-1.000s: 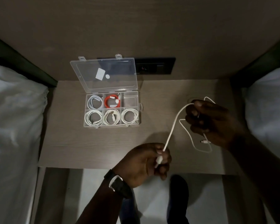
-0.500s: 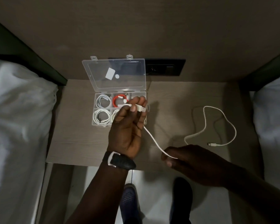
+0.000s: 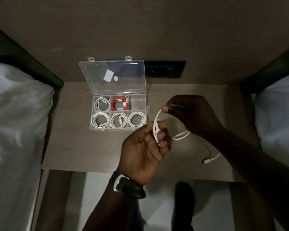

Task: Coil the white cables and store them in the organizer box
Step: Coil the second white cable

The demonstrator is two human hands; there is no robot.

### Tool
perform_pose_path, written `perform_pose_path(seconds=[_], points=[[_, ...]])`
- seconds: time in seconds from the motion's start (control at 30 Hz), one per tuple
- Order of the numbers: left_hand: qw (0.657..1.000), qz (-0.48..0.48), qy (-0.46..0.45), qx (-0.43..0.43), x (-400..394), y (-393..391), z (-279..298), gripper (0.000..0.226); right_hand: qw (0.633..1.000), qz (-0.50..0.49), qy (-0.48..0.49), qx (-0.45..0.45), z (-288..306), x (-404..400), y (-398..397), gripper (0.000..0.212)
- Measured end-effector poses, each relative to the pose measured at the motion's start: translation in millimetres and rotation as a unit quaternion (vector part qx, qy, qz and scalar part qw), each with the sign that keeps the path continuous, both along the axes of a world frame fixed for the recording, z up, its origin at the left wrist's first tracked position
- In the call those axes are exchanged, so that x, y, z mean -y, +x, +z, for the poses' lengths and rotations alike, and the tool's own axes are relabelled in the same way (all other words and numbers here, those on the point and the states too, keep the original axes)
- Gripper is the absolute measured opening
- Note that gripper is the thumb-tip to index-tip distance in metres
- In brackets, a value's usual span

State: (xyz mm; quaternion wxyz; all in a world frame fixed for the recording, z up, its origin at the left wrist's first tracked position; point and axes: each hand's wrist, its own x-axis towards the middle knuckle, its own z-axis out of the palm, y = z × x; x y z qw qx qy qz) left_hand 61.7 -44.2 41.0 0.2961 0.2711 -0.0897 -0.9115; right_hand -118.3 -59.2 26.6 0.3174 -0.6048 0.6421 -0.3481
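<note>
I stand over a narrow wood-grain bench (image 3: 83, 147) set between two beds (image 3: 15, 122) with white bedding, a dim brown wall behind it and a dark socket plate (image 3: 165, 69) low on that wall. My shoe (image 3: 184, 194) shows on the pale floor below the bench edge.

The clear organizer box (image 3: 118, 112) sits at the back left of the bench, its lid (image 3: 113, 77) standing open against the wall. Four compartments hold coiled white cables, one holds a red cable (image 3: 119, 104), and the far right compartment holds no cable.

My left hand (image 3: 143, 150) is just right of the box's near corner, its fingers (image 3: 162, 135) curled shut around a loop of the white cable (image 3: 181, 135). From there the cable arcs up to my right hand (image 3: 190, 114), whose thumb and fingers pinch it above the bench. The rest trails under my right wrist, and its plug end (image 3: 206, 161) lies on the bench near the front edge. A dark watch (image 3: 127, 185) is on my left wrist.
</note>
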Motion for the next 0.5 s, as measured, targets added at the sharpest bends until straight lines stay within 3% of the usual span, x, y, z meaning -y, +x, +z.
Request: perform_pose_path(seconds=[0.1,0.2,0.27,0.33,0.37,0.43,0.47,0.5], points=[[0.994,0.101,0.028,-0.037,14,7,3,0.026,0.997,0.025,0.042,-0.067,-27,-18,8,0.031],[0.973,0.231,0.008,-0.02,36,21,2,0.02,0.981,0.138,0.071,-0.112,-35,-49,19,0.033],[0.964,0.262,-0.039,0.023,48,27,-1,0.021,0.961,0.232,0.111,-0.099,-26,-70,27,0.04],[0.95,0.237,-0.142,0.145,52,25,-7,0.019,0.941,0.29,0.113,-0.131,-10,-81,30,0.04],[0.917,0.204,-0.228,0.257,49,22,-10,0.016,0.937,0.301,0.093,-0.153,2,-79,29,0.038],[0.805,0.083,-0.401,0.43,35,12,-18,0.015,0.936,0.302,0.032,-0.176,30,-63,21,0.032],[0.775,0.022,-0.446,0.448,27,7,-20,0.016,0.941,0.286,-0.008,-0.18,42,-52,15,0.029],[0.778,-0.025,-0.449,0.438,18,2,-20,0.018,0.948,0.258,-0.043,-0.18,51,-39,7,0.029]])
